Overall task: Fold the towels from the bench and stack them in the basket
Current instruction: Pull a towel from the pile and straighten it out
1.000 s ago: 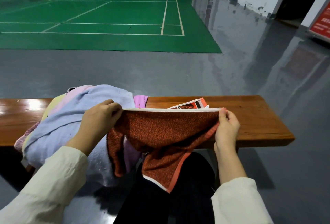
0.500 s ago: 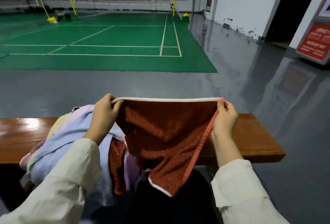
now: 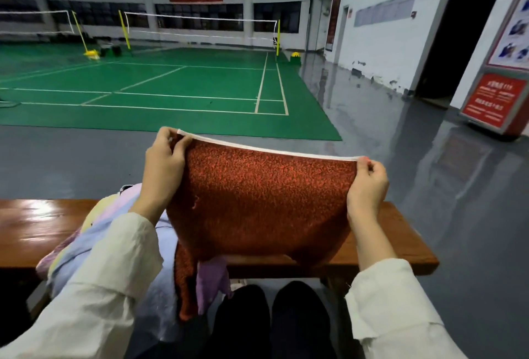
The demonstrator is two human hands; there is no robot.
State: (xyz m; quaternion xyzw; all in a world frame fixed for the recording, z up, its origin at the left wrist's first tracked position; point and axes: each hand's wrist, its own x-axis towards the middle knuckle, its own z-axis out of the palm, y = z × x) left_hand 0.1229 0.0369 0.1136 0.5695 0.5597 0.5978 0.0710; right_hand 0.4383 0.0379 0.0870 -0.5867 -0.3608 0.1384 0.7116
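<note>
I hold a rust-red towel with a white top hem spread out above the wooden bench. My left hand pinches its upper left corner and my right hand pinches its upper right corner. The towel hangs down in front of the bench, one end trailing lower at the left. A heap of pale blue, yellow, pink and purple towels lies on the bench under my left arm. No basket is in view.
The bench's right end is bare wood. Grey glossy floor surrounds it, with a green badminton court and nets beyond. A red sign stand is at the right by a dark doorway. My black shoes are below.
Both hands have lifted the red towel higher and stretched it wider, so it hangs flatter. My view has tilted upward, showing more of the court.
</note>
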